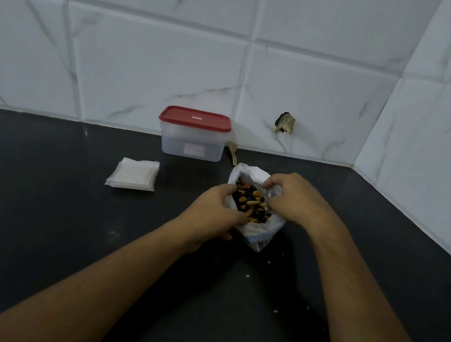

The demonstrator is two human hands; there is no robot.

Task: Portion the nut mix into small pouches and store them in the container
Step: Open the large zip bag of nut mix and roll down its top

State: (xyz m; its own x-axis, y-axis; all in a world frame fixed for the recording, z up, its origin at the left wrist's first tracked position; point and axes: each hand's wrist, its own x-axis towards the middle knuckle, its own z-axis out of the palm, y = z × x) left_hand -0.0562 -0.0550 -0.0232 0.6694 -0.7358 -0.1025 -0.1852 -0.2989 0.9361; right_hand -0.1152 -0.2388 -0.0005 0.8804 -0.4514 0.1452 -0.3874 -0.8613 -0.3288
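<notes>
Head view shows us both forearms reaching in from the lower edge over the dark countertop (38, 201); our left hand (212, 212) has its fingers curled round the near-left rim of the white plastic bag (259, 233), gripping the film; our right hand (293, 200) comes over from the right, knuckles up, fingers bent and pinching the far-right rim; between the two hands the bag's mouth gapes. Further left we see a stack of flat white pouches (133, 173) lying on the counter, well apart from the bag; behind, against the tiled wall (117, 61), the clear container (192, 144) stands with its red lid (195, 118) on; a pale wooden utensil (233, 153) lies just beside the container; the nut mix (250, 202), orange, tan and black pieces, sits in the bag.
</notes>
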